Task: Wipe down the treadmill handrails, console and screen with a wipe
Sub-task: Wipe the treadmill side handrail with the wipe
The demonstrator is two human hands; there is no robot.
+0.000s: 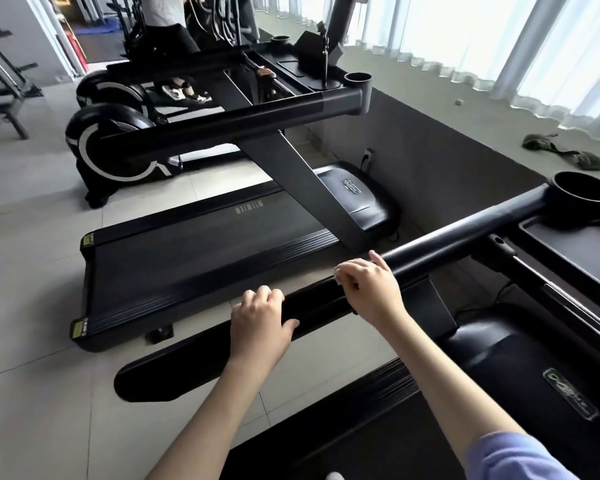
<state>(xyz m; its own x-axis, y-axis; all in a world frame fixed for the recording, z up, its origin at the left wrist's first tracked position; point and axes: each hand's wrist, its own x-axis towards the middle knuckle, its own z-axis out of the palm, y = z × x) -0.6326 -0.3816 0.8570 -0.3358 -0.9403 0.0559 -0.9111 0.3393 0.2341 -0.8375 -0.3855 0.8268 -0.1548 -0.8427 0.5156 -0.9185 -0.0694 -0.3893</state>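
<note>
The black left handrail [447, 237] of the treadmill runs from lower left up to a round cup holder [584, 192] beside the console tray [568, 251]. My left hand [260, 317] grips the lower part of this rail, fingers curled over the top and thumb on the near side. A little higher on the rail, my right hand [368, 289] rests with curled fingers. A small pale edge of the wipe [337, 273] shows at its fingertips; the rest of the wipe is hidden under the hand. The screen is out of view.
A second treadmill [205, 251] stands close on the left, its handrail [257, 116] crossing above its belt. Elliptical machines [111, 143] stand beyond it, with a person [160, 12] on one. A ledge with a dark cloth [565, 154] and curtains lie to the right.
</note>
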